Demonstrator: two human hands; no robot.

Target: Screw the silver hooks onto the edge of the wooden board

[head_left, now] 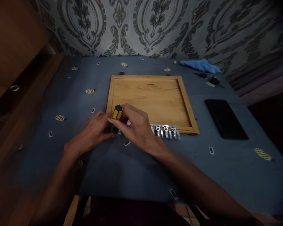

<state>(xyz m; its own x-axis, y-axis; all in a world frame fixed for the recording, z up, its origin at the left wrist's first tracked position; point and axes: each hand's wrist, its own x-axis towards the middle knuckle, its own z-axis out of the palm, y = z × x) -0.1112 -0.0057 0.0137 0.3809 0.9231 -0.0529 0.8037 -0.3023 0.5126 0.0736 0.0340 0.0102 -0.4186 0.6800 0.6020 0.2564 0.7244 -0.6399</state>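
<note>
A square wooden board (153,97) with a raised frame lies on a blue patterned tablecloth (132,169). Along its near edge runs a row of metal hooks (166,131). My right hand (136,125) is closed round a yellow-and-black screwdriver handle (117,112), held upright at the board's near left corner. My left hand (91,133) rests beside it on the cloth, fingers curled toward the same corner and touching the spot under the tool. What the left fingers pinch, if anything, is hidden and blurred.
A black phone (225,118) lies flat to the right of the board. A blue cloth (200,65) and small dark objects (212,80) sit at the far right by the patterned wall. A wooden cabinet (16,62) stands along the left side.
</note>
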